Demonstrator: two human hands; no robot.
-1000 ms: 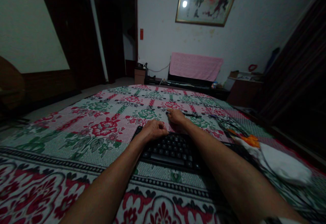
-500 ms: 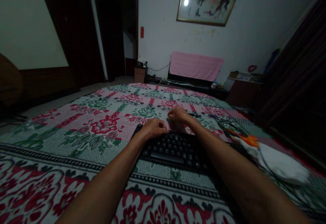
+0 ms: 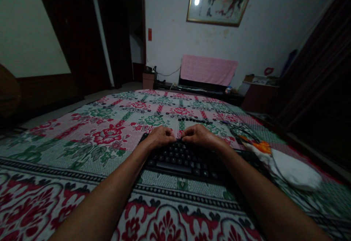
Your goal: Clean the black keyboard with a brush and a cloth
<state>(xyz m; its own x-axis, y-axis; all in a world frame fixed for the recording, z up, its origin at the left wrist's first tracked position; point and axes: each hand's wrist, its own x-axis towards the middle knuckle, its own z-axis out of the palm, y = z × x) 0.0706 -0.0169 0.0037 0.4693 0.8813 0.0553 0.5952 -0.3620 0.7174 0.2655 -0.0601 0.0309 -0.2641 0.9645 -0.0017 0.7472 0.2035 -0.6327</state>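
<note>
A black keyboard [image 3: 179, 161] lies on a floral bedspread [image 3: 82, 149] in front of me. My left hand [image 3: 160, 137] rests curled over the keyboard's far left edge, fingers closed against it. My right hand [image 3: 199, 136] sits beside it at the far edge, almost touching it. Its fingers are pinched together over the top row of keys, and what they hold is hidden. Just beyond the hands, a short row of small dark pieces [image 3: 194, 119] lies on the bedspread.
A white cloth [image 3: 294, 164] with something orange [image 3: 261, 146] and a dark cable [image 3: 237, 131] lies right of the keyboard. Past the bed stands a low dark unit draped with a pink cloth [image 3: 208, 69]. A dark wardrobe [image 3: 323, 76] lines the right side.
My right hand has drawn back from the row of dark pieces to the keyboard's far edge, next to the left hand. The left hand has stayed where it was.
</note>
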